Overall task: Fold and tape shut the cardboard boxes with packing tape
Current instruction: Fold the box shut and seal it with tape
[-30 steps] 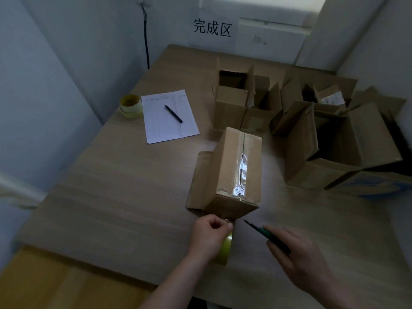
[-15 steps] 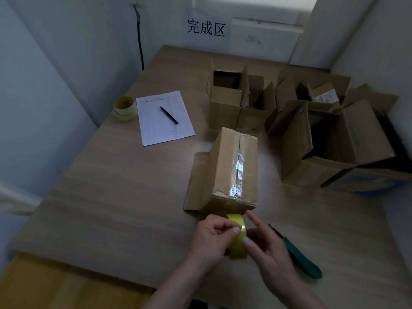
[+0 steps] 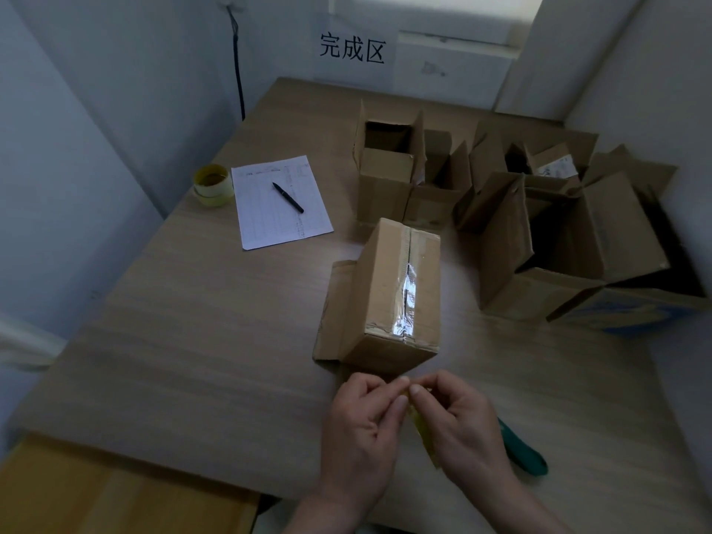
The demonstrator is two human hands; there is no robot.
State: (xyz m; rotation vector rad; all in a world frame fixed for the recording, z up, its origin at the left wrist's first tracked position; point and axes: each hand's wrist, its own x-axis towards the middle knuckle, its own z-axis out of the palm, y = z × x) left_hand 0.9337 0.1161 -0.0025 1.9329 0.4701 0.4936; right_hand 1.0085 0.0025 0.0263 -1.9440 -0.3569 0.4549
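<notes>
Both hands, left hand (image 3: 362, 422) and right hand (image 3: 462, 425), pinch a yellow tape roll (image 3: 422, 433) (probably hunting its loose end) before the taped cardboard box (image 3: 389, 294); next, peel it.

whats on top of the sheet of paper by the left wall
A black pen lies at a slant on the sheet of paper, over faint printed table lines. A yellow tape roll sits beside the sheet's left edge, not on it. Whatever is under the sheet is covered.
</notes>
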